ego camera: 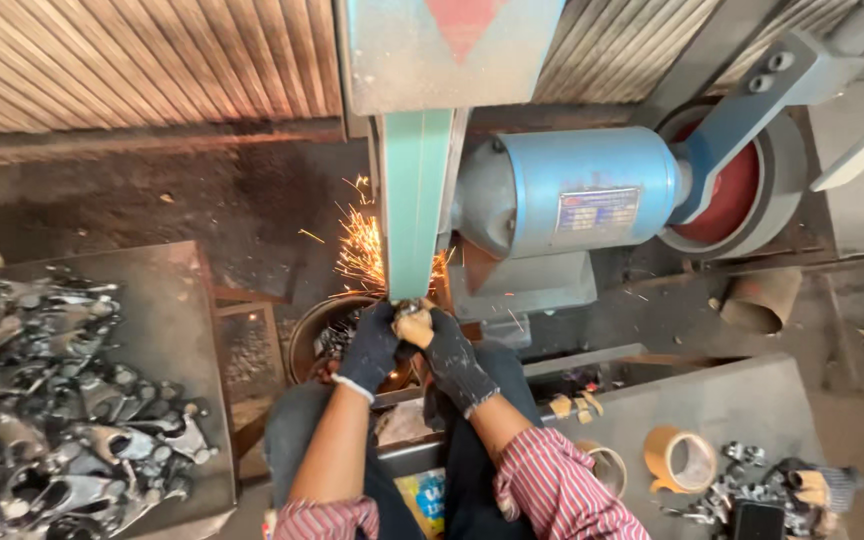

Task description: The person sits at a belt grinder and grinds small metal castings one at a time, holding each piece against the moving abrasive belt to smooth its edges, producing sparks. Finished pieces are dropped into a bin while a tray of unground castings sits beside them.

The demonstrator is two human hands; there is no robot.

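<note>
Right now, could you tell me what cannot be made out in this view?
Head view:
- Workpiece at the green belt: hidden by left hand and right hand.
- Bowl contents: covered by hands, dark.
- Pile of metal parts: cut off by left edge.

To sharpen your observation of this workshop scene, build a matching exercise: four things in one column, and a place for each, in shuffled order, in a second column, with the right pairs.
Things:
1. Pile of metal parts
2. Rolls of tape
3. Blue motor
4. Sparks

Places:
A. right of the green sanding belt
B. on the tray at far left
C. left of the belt, above the gloved hands
D. on the grey table at lower right

Pairs: 1-B, 2-D, 3-A, 4-C
</note>
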